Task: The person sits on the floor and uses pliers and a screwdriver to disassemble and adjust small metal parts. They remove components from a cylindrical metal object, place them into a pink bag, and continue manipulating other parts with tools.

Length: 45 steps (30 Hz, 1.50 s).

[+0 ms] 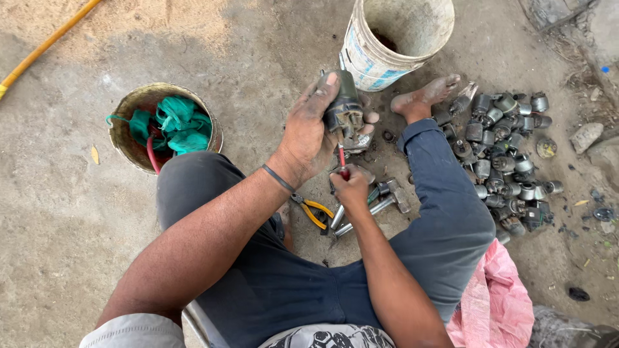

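A dark cylindrical metal part is gripped in the left hand, fingers wrapped around its body, and held above the ground between the knees. A red-handled screwdriver is clasped in the closed right hand, its tip set against the underside of the part. Yellow-handled pliers and a hammer lie on the ground just below. A heap of similar metal parts is seen beside the right leg, a white bucket ahead, and a tin with green cloth to the left.
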Each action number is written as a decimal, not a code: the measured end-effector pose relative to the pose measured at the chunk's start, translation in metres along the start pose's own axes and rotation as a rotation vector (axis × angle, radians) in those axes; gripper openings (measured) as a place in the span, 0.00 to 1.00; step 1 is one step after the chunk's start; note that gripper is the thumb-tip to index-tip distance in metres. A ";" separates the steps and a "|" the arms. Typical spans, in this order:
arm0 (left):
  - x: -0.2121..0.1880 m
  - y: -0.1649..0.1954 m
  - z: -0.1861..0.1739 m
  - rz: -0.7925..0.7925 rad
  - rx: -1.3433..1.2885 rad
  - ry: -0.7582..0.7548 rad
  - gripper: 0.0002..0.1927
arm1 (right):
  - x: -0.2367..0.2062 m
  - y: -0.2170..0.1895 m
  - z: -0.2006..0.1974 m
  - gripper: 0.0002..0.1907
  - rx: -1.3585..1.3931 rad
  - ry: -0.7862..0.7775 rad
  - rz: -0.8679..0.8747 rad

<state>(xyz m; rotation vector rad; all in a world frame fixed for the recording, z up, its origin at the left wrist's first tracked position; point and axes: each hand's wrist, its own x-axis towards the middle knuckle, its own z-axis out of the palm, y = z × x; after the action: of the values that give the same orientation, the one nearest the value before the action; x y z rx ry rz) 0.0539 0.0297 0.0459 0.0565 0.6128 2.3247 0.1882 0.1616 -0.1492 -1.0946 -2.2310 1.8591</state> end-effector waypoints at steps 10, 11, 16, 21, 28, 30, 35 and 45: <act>0.003 -0.004 -0.002 -0.098 0.020 -0.027 0.31 | 0.001 0.019 0.013 0.11 -0.416 0.066 0.000; 0.001 -0.003 -0.003 -0.109 0.018 -0.020 0.33 | 0.000 0.016 0.014 0.10 -0.447 0.066 -0.074; 0.001 -0.003 -0.003 -0.121 -0.010 0.060 0.31 | -0.003 0.008 0.013 0.12 -0.265 0.024 0.223; 0.005 -0.002 -0.001 -0.125 -0.010 0.064 0.31 | -0.007 0.007 0.014 0.15 -0.311 -0.042 0.253; 0.002 -0.006 -0.003 -0.116 0.004 0.046 0.31 | -0.001 0.016 0.014 0.18 -0.386 -0.040 0.278; 0.002 -0.006 -0.004 -0.117 0.002 0.044 0.31 | 0.001 0.024 0.013 0.19 -0.403 -0.043 0.291; 0.003 -0.003 0.001 -0.092 0.037 0.042 0.25 | 0.005 0.028 0.011 0.18 -0.597 -0.010 -0.122; 0.003 -0.008 0.003 0.089 0.140 0.142 0.22 | -0.067 -0.109 -0.013 0.09 0.077 0.268 -0.658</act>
<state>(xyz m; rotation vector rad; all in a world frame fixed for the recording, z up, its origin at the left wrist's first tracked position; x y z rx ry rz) 0.0573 0.0379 0.0446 -0.0170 0.8606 2.3828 0.1918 0.1335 -0.0237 -0.4651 -2.0041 1.4089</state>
